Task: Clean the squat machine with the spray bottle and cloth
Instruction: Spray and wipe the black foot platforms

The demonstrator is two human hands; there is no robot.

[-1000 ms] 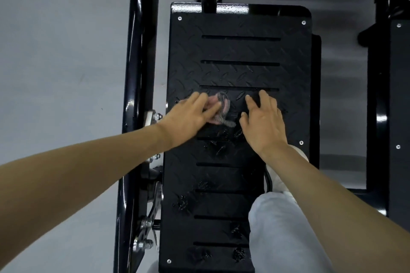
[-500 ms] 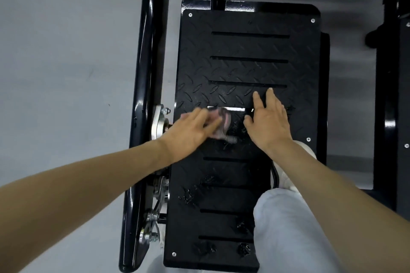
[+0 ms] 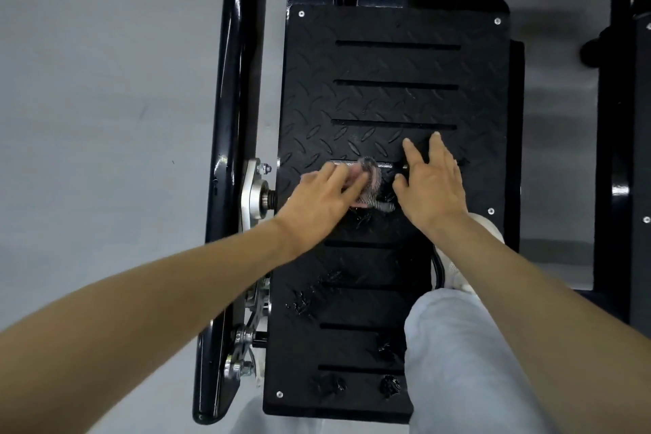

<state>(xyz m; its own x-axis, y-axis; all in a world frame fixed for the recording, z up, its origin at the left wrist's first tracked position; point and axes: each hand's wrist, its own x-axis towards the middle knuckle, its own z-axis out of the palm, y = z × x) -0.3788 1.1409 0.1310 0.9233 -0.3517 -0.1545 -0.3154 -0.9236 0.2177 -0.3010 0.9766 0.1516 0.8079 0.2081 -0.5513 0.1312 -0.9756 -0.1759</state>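
Cloth [image 3: 370, 183] (small, bunched, pinkish-grey) lies at mid-footplate [image 3: 387, 88] of the squat machine [image 3: 229, 116], over a slot. Left hand [image 3: 322, 199] presses on it, fingers straight and laid flat. Right hand [image 3: 433, 183] rests just beside the cloth, palm down, fingers spread on the footplate, holding nothing. Dark glossy blotches [image 3: 306, 299] mark the lower footplate.

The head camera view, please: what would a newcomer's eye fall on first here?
At the middle of the black diamond-tread footplate, the left hand presses a small greyish cloth flat, and the right hand lies open on the plate just beside it. Nearer the camera, glossy wet patches dot the plate, and a grey trouser leg fills the lower right.
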